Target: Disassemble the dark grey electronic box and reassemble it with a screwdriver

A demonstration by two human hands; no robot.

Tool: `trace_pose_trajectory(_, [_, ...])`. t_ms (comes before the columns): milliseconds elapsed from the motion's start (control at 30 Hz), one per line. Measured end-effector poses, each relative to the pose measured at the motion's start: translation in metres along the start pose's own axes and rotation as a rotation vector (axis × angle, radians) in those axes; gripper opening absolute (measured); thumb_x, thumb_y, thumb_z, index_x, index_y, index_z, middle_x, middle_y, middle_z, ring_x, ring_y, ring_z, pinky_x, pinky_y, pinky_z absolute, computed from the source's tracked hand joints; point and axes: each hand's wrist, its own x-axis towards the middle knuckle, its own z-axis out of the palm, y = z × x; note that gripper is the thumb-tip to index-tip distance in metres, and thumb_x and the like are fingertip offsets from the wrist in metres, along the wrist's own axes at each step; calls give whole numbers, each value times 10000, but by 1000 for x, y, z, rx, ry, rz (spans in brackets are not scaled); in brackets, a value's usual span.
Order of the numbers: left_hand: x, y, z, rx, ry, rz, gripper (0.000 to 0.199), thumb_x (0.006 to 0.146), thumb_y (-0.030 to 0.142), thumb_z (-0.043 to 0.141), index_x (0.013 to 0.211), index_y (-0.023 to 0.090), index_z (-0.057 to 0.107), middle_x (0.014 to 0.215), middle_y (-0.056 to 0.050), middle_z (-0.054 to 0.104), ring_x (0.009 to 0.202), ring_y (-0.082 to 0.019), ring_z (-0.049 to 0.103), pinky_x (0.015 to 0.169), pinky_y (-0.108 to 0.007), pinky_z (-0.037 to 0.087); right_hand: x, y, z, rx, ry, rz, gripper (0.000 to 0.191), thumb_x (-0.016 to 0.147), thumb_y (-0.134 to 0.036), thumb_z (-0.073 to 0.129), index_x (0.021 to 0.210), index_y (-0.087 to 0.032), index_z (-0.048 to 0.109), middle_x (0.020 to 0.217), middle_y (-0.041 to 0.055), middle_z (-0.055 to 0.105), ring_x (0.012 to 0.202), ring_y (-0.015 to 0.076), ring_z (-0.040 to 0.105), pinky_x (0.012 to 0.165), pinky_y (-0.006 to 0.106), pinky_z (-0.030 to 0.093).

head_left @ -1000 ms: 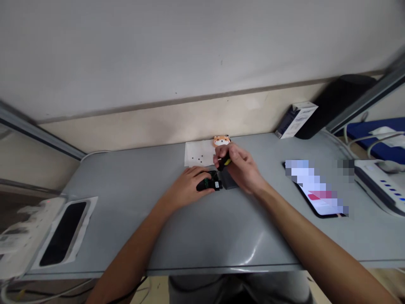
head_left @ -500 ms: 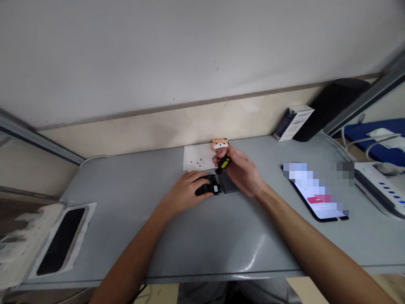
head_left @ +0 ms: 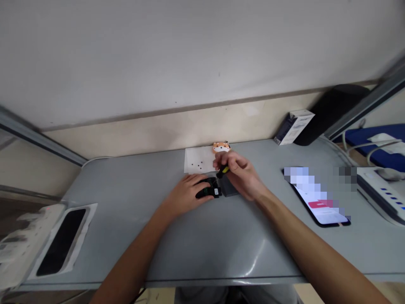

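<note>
My left hand [head_left: 185,192] is closed around a small black electronic device [head_left: 207,191] on the desk, its thumb and fingers on either side. Green circuit board and a white label show on the device, which has a mouse-like shape. My right hand [head_left: 240,171] grips a screwdriver [head_left: 224,169] with a black and yellow handle, angled down towards the device. Its thin tip is too small to make out clearly. Beneath my right hand lies a flat dark grey piece [head_left: 229,188], partly covered. Several tiny dark screw-like bits [head_left: 198,165] rest on white paper [head_left: 191,156] just behind.
An orange animal-face item [head_left: 221,147] sits by the wall. To the right are a lit phone [head_left: 316,196], a small carton [head_left: 294,126], a black cylinder [head_left: 332,112] and a power strip [head_left: 379,190]. A dark phone-shaped item [head_left: 61,242] lies at left.
My right hand has rolled over the screwdriver handle, so less of its yellow part shows. The left hand keeps its hold on the device. The whole view has shifted slightly.
</note>
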Motion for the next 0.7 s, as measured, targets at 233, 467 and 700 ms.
trace_pose_trajectory(233, [0,-1,-1,15,4,29,206,1001,368,693,1159,247,744,1325,-82,718,1212,-268,679,1090,-459,526,4,6,-1,36,66,-39,521,903,-774,576,824,-262,529,585,-67,429,526,139,482,565,310,464])
trace_pose_trajectory(467, [0,1,-1,30,6,-9,218,987,392,710,1151,250,736,1349,-74,709,1241,-267,662,1107,-455,512,3,6,1,79,79,29,495,790,-683,793,811,-245,562,919,14,662,785,162,653,733,327,538])
trace_pose_trajectory(700, [0,-2,1,38,-5,8,232,1006,404,683,1182,263,737,1340,-76,708,1232,-269,666,1099,-448,515,9,5,-5,38,115,15,533,913,-806,514,864,-276,485,581,-76,434,520,142,509,565,306,477])
